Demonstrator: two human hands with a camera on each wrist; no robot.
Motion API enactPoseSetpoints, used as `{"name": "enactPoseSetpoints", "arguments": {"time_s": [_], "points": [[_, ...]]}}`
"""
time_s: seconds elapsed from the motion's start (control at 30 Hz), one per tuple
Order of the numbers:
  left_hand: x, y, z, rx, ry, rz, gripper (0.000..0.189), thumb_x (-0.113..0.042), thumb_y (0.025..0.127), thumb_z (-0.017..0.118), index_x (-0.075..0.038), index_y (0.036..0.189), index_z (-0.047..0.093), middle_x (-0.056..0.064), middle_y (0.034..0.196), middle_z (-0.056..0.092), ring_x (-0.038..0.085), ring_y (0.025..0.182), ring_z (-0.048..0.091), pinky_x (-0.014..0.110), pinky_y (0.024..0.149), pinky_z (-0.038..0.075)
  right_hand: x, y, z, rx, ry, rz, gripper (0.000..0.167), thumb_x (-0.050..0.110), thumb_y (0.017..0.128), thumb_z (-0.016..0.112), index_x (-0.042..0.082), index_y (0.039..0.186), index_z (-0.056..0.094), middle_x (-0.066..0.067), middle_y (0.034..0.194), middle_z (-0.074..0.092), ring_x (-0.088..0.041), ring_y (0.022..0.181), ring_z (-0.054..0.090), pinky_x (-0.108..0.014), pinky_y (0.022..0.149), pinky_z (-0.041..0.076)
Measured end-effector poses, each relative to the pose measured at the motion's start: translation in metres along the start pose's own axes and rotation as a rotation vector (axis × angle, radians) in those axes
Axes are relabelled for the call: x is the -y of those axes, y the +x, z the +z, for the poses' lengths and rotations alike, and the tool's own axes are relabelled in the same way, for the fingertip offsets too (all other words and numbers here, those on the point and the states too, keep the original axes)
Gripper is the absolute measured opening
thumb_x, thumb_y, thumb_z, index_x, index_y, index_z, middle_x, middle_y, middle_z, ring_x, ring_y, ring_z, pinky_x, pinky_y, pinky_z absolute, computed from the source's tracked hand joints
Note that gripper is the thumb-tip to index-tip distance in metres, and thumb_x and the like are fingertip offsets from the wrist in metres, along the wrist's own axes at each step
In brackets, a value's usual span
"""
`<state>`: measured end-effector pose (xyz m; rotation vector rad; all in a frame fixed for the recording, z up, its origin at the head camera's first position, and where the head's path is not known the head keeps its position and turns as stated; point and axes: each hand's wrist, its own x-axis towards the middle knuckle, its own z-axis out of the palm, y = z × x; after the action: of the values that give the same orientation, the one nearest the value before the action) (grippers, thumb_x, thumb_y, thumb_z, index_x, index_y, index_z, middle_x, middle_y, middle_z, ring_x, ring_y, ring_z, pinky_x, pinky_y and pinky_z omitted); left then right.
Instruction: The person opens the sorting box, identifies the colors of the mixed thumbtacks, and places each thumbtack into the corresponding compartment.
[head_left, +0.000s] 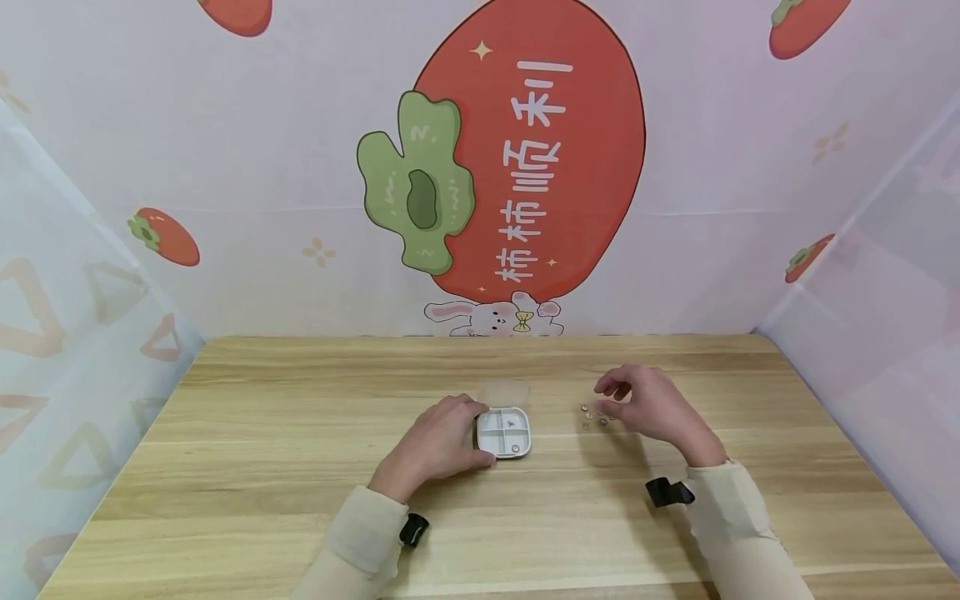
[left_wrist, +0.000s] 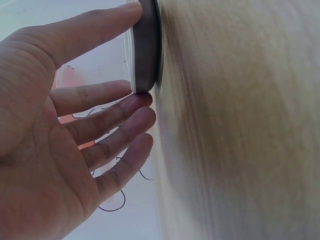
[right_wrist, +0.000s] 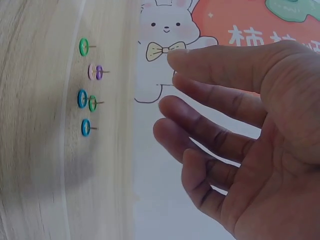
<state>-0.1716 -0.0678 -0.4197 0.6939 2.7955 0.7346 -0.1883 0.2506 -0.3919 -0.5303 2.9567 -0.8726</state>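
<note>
A small white pill box with a dark underside sits on the table, its translucent lid folded back. My left hand grips the box's left side, thumb at the near corner and fingers at the far one. One thumbtack lies in the near right compartment, and a small item shows in the far right one. My right hand hovers beside several loose thumbtacks, fingers loosely bent and nothing visible between them. These tacks have green, blue, pink and purple rims and stand points up.
The wooden table meets a printed backdrop at its far edge, with side panels left and right. A black strap is on the left wrist and another black strap on the right.
</note>
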Motion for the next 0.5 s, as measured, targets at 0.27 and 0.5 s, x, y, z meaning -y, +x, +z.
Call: {"name": "enactPoseSetpoints", "arguments": {"time_s": [0.27, 0.5], "points": [[0.0007, -0.0001, 0.0008, -0.005, 0.0, 0.004, 0.068, -0.034, 0.078, 0.089, 0.001, 0.13, 0.064, 0.012, 0.124, 0.065, 0.027, 0.113, 0.059, 0.047, 0.101, 0.047, -0.0045, -0.0007, -0.0025, 0.017, -0.048, 0.02, 0.012, 0.011, 0.087, 0.079, 0.005, 0.097, 0.076, 0.001, 0.091, 0.07, -0.02, 0.085, 0.062, -0.041, 0.078, 0.052], [0.0006, 0.0002, 0.0015, -0.003, -0.005, 0.0, 0.068, -0.034, 0.078, 0.089, 0.002, 0.13, 0.064, 0.012, 0.124, 0.064, 0.027, 0.113, 0.059, 0.046, 0.102, 0.047, -0.009, -0.0013, -0.0031, 0.045, -0.088, 0.077, 0.013, 0.014, 0.088, 0.076, 0.007, 0.098, 0.076, -0.001, 0.091, 0.069, -0.023, 0.087, 0.062, -0.044, 0.079, 0.051]]}}
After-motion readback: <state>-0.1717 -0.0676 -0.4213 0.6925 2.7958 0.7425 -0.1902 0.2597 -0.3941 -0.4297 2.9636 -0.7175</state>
